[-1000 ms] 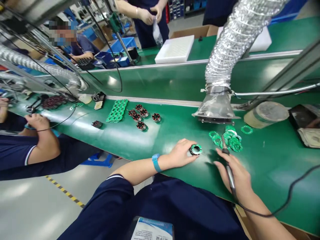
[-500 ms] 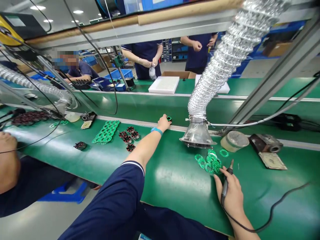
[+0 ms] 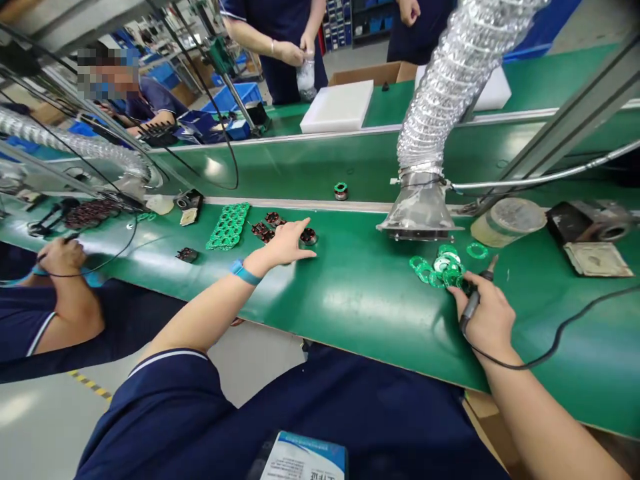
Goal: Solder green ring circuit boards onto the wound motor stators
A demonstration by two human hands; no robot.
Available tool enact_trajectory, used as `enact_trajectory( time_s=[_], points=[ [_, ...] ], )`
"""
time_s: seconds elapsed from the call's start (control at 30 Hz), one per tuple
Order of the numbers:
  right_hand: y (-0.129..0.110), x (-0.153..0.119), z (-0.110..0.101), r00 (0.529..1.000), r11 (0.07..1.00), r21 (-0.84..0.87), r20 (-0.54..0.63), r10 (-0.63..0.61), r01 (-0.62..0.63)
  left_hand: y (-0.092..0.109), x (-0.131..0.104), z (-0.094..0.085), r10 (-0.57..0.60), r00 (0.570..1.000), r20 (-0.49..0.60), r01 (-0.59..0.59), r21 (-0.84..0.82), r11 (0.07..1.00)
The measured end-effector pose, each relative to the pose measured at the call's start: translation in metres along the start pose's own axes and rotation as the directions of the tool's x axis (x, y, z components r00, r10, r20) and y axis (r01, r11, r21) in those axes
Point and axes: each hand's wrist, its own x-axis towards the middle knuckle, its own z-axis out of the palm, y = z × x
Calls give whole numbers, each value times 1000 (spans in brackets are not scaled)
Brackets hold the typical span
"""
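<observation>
Co-worker: a hand (image 3: 60,255) at the far left rests on the bench (image 3: 350,300), by a dark cable.
Green panel: a perforated board (image 3: 229,225) lies at 10 o'clock from the left hand.
Stators: a cluster of dark wound cores (image 3: 267,228) sits just beside the left hand, at its 11 o'clock; one more core (image 3: 309,235) lies at the fingertips.
Left hand: the left hand (image 3: 283,245) is stretched out over the bench, fingers open and pointing right, gripping nothing; whether it touches the core cannot be told.
Finished part: a core with a green ring (image 3: 341,191) stands on the belt (image 3: 320,167), at 1 o'clock from the left hand, well apart.
Duct: a foil hose with a funnel (image 3: 420,213) hangs over the bench.
Rings: a heap of green rings (image 3: 443,267) lies at 11 o'clock from the right hand.
Right hand: the right hand (image 3: 487,320) is closed around an iron (image 3: 475,297), tip up beside the rings.
</observation>
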Motion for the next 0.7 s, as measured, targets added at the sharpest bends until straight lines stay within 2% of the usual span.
enact_trajectory(
  time_s=[0.1,0.2,0.33,0.43,0.53,0.6,0.7],
  points=[
    [-14,-8,-10,999,1000,23,-38,-8,9,0,-3,16,3,999,-39,0,81,997],
    [-41,-21,-15,986,986,100,84,-142,134,17,10,34,1,994,-107,4,43,999],
    [-65,-33,-6,938,956,194,229,-262,219,68,8,60,107,983,-152,-117,-57,991],
    [-65,-37,-2,932,956,199,249,-264,217,112,-11,80,159,969,-189,-192,-171,966],
    [-59,-38,-8,921,950,213,268,-282,229,140,-30,96,208,952,-223,-270,-302,914],
    [-56,-39,-13,904,944,229,305,-300,236,144,-39,101,268,944,-193,-324,-386,864],
    [-52,-40,-16,880,941,244,356,-313,235,134,-47,99,381,922,-71,-355,-550,756]
  ],
)
